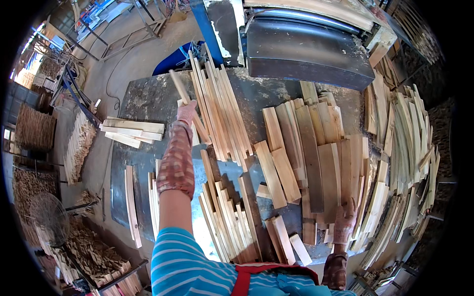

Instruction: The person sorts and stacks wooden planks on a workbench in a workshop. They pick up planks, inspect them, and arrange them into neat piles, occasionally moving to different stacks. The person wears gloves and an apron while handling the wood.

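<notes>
My left hand (186, 112), in a pale pink glove below a checked sleeve cover, is closed around a narrow wooden strip (179, 86). The strip tilts beside a tall bundle of long strips (217, 106) on the dark tabletop. On the right side, my right hand (344, 224), gloved too, rests at the near ends of wide brown boards (328, 170). Its fingers look stretched out over the wood; their undersides are hidden. Between my arms lies another group of strips (224, 222), with two short boards (279, 172) farther right.
A large black machine (308, 49) with a metal roller borders the table's far side. Short pale pieces (132, 130) overlap at the table's left edge. Tall stacks of wood strips (412, 133) line the right. A standing fan (48, 217) is at the lower left.
</notes>
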`<state>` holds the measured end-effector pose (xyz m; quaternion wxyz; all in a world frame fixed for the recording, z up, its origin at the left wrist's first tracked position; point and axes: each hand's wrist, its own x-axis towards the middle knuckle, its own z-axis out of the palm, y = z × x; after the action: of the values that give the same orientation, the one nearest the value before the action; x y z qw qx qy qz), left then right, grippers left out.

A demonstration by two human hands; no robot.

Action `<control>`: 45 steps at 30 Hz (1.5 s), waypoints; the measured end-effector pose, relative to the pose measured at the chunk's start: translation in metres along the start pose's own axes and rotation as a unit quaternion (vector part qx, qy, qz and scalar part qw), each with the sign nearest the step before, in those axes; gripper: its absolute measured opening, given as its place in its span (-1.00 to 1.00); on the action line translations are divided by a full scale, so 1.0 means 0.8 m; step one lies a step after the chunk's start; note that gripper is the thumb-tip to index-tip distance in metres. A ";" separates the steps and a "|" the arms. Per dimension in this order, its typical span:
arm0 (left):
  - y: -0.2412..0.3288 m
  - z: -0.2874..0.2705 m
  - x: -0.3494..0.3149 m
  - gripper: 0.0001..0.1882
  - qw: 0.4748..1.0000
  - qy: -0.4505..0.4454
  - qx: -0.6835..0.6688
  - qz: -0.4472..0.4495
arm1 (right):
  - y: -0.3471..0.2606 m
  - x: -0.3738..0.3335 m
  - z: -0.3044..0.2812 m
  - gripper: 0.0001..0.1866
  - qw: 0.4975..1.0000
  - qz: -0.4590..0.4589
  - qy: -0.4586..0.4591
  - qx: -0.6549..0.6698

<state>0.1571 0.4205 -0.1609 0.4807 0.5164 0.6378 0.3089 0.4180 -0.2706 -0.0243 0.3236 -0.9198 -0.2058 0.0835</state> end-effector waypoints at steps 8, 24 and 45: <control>-0.040 0.024 -0.032 -0.48 0.983 0.031 0.101 0.152 | 0.013 0.007 0.005 -0.52 1.000 -0.005 0.030 0.000; -0.059 0.003 -0.064 -0.71 0.987 0.093 0.098 0.087 | 0.031 -0.006 0.004 -0.53 0.983 0.065 0.045 0.164; -0.075 0.049 -0.483 -0.44 0.944 -0.282 -0.101 0.140 | 0.028 -0.049 -0.044 -0.04 0.961 0.125 -0.100 -0.224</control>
<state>0.1737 0.0307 -0.1146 0.6425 0.6154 0.3625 0.2777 0.4000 -0.3231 -0.0098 0.0742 -0.9740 -0.1337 0.1672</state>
